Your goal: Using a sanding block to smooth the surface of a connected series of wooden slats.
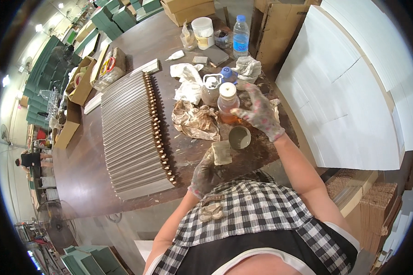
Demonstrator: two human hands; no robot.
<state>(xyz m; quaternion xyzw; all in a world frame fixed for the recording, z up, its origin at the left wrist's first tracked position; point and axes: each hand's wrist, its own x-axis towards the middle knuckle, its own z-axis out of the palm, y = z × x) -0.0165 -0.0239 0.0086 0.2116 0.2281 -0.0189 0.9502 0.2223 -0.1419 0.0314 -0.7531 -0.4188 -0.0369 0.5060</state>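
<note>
Gloved left hand [205, 174] fingers grip a pad [222, 152]; right hand [258, 112] (fingers spread) hovers beside the amber bottle [227, 103].

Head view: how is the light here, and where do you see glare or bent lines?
Head view: even indoor light; ceiling lamps glare at upper left; fisheye bends the table edge and the white boards near the rim; a black vignette surrounds the circle; the gloved right hand and left hand look fairly sharp.
</note>
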